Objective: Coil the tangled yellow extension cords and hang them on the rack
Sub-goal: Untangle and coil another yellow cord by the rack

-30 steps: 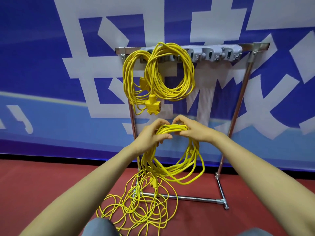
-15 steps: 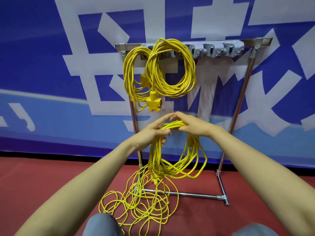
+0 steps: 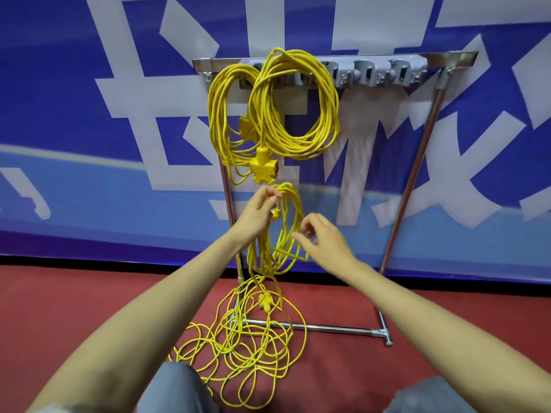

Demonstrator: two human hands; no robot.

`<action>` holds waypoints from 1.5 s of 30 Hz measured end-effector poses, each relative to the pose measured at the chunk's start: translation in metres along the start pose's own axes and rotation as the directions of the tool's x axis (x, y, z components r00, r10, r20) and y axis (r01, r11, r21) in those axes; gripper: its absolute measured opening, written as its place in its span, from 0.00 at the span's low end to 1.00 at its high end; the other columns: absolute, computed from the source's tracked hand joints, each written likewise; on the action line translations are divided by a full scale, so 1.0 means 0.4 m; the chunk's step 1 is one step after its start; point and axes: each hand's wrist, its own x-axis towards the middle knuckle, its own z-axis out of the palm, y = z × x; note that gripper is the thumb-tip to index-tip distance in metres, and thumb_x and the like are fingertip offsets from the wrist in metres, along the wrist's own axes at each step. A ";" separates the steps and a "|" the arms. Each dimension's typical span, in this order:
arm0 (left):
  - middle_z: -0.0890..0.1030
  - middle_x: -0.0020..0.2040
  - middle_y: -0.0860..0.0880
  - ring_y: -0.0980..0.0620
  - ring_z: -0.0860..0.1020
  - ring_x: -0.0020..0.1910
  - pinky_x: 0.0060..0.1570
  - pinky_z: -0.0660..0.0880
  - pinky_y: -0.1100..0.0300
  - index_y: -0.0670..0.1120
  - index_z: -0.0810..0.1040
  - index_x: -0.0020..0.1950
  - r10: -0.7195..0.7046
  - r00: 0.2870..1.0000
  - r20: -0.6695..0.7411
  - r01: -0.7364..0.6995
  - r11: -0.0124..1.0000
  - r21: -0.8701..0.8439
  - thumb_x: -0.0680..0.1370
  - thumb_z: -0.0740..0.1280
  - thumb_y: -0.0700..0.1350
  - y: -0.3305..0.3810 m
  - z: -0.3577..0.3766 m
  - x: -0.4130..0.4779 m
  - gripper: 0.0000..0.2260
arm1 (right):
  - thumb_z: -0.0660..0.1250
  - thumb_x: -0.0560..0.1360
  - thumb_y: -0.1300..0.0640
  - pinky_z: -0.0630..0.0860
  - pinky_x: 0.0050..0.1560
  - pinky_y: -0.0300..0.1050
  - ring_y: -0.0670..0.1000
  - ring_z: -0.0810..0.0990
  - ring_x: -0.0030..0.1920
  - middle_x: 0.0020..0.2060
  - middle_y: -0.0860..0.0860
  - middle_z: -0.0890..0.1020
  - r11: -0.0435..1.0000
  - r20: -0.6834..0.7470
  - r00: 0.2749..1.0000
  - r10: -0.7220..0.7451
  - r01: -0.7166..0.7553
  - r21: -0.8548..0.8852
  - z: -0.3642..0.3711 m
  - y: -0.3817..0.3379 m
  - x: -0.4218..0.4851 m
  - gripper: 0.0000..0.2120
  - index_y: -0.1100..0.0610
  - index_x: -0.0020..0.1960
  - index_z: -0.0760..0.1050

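Observation:
My left hand (image 3: pixel 258 212) grips the top of a partly coiled yellow cord (image 3: pixel 287 228), whose loops hang down in front of the rack. My right hand (image 3: pixel 323 242) hovers just right of those loops with loosely curled fingers and holds nothing. The same cord runs down past a yellow plug (image 3: pixel 264 302) into a tangled pile (image 3: pixel 241 350) on the red floor. Two finished yellow coils (image 3: pixel 295 105) with a yellow multi-outlet head (image 3: pixel 262 169) hang from the left hooks of the metal rack (image 3: pixel 447 59).
Grey hooks (image 3: pixel 384 73) on the rack's right half carry nothing. The rack's base bar (image 3: pixel 334 328) lies on the red floor (image 3: pixel 59 308) in front of a blue and white banner (image 3: pixel 89 144). My knees (image 3: pixel 176 389) show at the bottom edge.
My right hand let go of the coil top and dropped down to the right. The left hand alone now holds the coil, which hangs narrower. The view tilted slightly downward.

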 end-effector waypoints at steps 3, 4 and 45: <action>0.69 0.38 0.51 0.62 0.66 0.27 0.30 0.63 0.66 0.50 0.70 0.48 0.009 0.997 -0.081 -0.014 0.997 -0.071 0.84 0.54 0.40 0.009 -0.008 0.014 0.10 | 0.68 0.75 0.49 0.70 0.42 0.42 0.47 0.74 0.38 0.37 0.49 0.78 0.993 0.261 0.959 0.107 -0.115 0.015 0.047 -0.006 -0.032 0.10 0.57 0.45 0.76; 0.69 0.38 0.52 0.62 0.66 0.27 0.30 0.63 0.66 0.50 0.71 0.48 0.012 0.995 -0.102 -0.022 0.995 -0.096 0.84 0.54 0.40 0.014 -0.011 0.018 0.10 | 0.68 0.75 0.48 0.71 0.44 0.42 0.48 0.75 0.40 0.40 0.49 0.78 0.984 0.381 0.909 0.168 -0.177 -0.013 0.068 -0.003 -0.041 0.13 0.58 0.50 0.77; 0.74 0.38 0.51 0.55 0.63 0.29 0.26 0.60 0.65 0.49 0.72 0.48 0.151 0.988 0.029 -0.150 0.988 -0.037 0.83 0.59 0.45 -0.042 -0.027 -0.039 0.05 | 0.60 0.77 0.64 0.81 0.34 0.44 0.53 0.81 0.30 0.29 0.56 0.80 -0.140 0.706 0.430 0.563 -0.793 0.593 -0.049 -0.007 0.115 0.07 0.63 0.41 0.72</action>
